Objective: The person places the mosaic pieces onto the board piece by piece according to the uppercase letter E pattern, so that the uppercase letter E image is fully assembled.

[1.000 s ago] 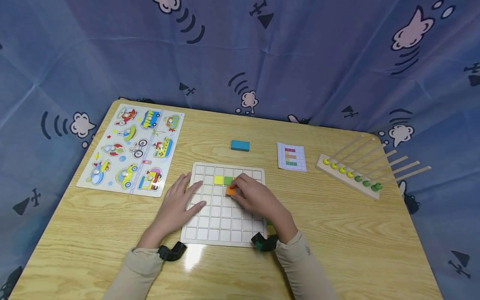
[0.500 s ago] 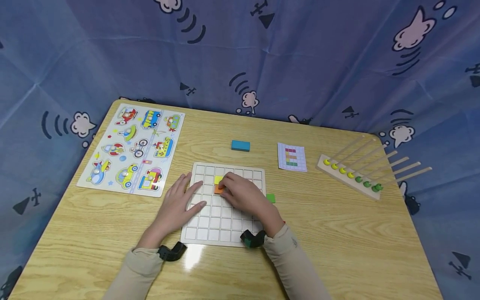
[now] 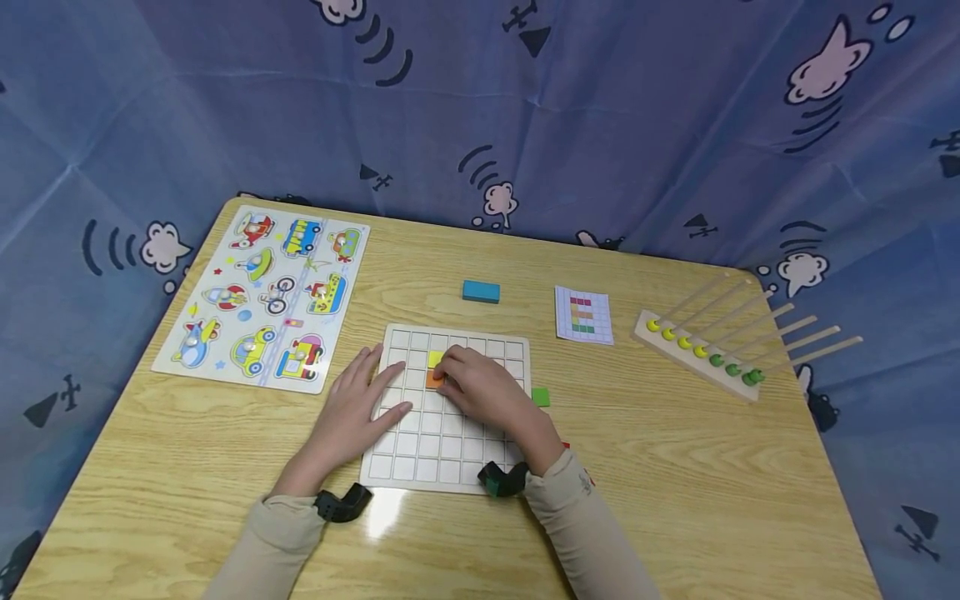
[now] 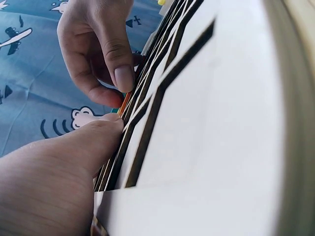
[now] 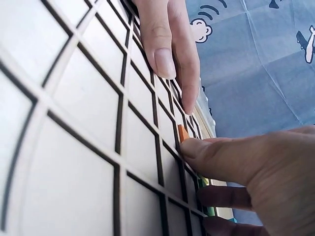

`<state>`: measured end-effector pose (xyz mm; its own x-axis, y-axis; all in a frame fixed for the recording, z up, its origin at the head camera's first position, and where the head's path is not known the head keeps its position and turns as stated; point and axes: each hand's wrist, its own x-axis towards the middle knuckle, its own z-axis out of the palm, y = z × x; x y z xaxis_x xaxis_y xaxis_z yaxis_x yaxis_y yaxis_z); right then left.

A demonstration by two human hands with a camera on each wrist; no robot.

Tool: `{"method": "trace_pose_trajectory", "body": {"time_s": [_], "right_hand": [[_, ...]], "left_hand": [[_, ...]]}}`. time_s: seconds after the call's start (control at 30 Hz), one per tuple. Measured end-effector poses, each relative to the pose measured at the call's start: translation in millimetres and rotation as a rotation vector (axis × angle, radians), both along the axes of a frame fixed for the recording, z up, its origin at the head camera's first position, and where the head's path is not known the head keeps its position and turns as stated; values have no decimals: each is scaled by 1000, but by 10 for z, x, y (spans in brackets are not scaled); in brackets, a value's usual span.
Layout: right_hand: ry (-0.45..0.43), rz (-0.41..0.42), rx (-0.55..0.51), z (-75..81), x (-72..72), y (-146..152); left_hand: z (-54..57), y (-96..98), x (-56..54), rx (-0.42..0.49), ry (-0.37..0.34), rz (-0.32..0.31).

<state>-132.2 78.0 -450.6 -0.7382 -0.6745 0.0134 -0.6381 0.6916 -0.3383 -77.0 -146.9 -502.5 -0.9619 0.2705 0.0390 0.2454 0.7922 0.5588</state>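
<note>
A white grid board (image 3: 418,447) lies on the wooden table, with a yellow tile (image 3: 435,359) in an upper cell. Directly below the yellow one is an orange tile (image 3: 432,380), which my right hand (image 3: 491,396) pinches between thumb and fingers. In the right wrist view the thumb lies over the orange tile (image 5: 182,132). My right hand hides the cells to the right, where a bit of green shows in that view. With fingers spread, my left hand (image 3: 351,419) rests on the board's left edge.
Right of the board lie a green tile (image 3: 541,397) and a red piece (image 3: 566,446), mostly behind the right sleeve. Behind are a blue block (image 3: 481,291) and a pattern card (image 3: 583,314). A vehicle puzzle (image 3: 258,304) lies left; a pegged bead rack (image 3: 697,354) stands right.
My right hand has slid left across the board with the orange tile, to just under the yellow tile. The green tile on the table came into sight. My left hand stayed still.
</note>
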Motion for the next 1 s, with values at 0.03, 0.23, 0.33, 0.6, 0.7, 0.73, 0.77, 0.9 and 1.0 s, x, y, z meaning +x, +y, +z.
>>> {"method": "trace_pose_trajectory", "body": {"time_s": [0.03, 0.23, 0.33, 0.6, 0.7, 0.73, 0.77, 0.9, 1.0], "right_hand": [[1, -1, -2, -1, 0, 0], [1, -1, -4, 0, -3, -3], [-5, -11, 4, 17, 2, 13], [-82, -169, -42, 167, 67, 428], [-117, -251, -53, 171, 124, 724], [-126, -273, -59, 169, 145, 823], [-137, -293, -65, 166, 165, 918], [-164, -313, -78, 128, 222, 1227], [-183, -310, -77, 91, 251, 1363]], "left_hand": [[4, 0, 0, 0, -1, 0], [18, 1, 7, 9, 5, 2], [7, 0, 8, 7, 12, 3], [-2, 17, 9, 8, -6, 3], [2, 28, 9, 10, -4, -3], [1, 29, 8, 9, -3, -5], [2, 30, 7, 8, -3, -4], [6, 24, 7, 8, -3, 0], [1, 14, 7, 0, -9, 3]]}}
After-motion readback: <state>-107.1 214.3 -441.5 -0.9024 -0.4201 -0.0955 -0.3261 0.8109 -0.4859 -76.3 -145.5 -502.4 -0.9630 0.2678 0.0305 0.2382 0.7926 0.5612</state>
